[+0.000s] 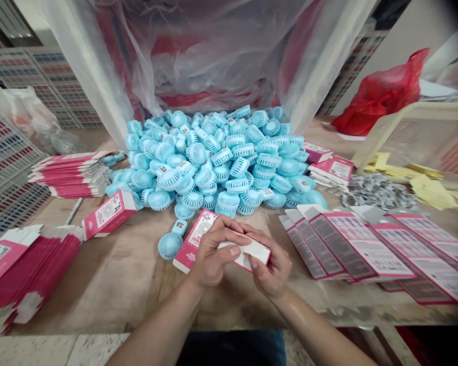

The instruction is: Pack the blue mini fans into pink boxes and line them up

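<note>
In the head view, we find a small pink-and-white cardboard box at the frame's lower centre. The left hand and right hand both pinch it between thumb and fingers, apparently to steady its white end. We note light-blue round plastic fans heaped at centre and flattened printed pink-and-white cartons fanned lower right, presumably for easy separate pick-up.

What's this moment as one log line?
left hand: holding pink-and-white carton | right hand: holding same carton | blue fans: heaped beyond | more cartons: both sides
</note>
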Motion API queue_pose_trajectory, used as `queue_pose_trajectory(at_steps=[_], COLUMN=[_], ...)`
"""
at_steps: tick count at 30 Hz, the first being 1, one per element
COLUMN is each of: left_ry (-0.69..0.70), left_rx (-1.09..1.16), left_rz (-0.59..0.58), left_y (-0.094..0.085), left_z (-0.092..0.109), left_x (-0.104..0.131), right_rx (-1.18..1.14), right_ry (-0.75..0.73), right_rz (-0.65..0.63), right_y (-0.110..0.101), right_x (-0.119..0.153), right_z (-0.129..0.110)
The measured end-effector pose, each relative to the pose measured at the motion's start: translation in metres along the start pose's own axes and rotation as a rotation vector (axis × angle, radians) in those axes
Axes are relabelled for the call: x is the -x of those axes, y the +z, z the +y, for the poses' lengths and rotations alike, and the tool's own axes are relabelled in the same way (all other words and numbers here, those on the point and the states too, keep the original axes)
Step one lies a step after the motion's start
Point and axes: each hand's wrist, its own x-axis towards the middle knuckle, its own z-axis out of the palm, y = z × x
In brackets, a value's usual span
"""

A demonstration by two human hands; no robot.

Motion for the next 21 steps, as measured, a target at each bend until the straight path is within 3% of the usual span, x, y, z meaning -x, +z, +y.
queue_pose_trajectory(at_steps=[4, 10, 15, 18, 21], left_ry=[0.001, -0.194, -0.221, -0.154, -0.128], left_rx=[-0.101, -0.26, -0.317, -0.367, -0.329], left_rz=[0.055, 0.157, 0.267, 0.243, 0.103], left_y=[0.003, 0.012, 0.019, 0.016, -0.002], left_z=[0.0, 0.01, 0.009, 0.009, 0.014], left_x=[-0.001, -0.001, -0.001, 0.002, 0.005], right_rx=[-0.064, -0.055, -0.034, -0.074, -0.07], right_ry=[0.058, 0.15, 0.202, 0.21, 0.13], right_rz=[0.017, 0.038, 0.03, 0.016, 0.025], right_y=[0.002, 0.001, 0.005, 0.006, 0.005], right_x=[0.007, 0.01, 0.007, 0.008, 0.01], right_z=[0.008, 0.011, 0.013, 0.014, 0.01])
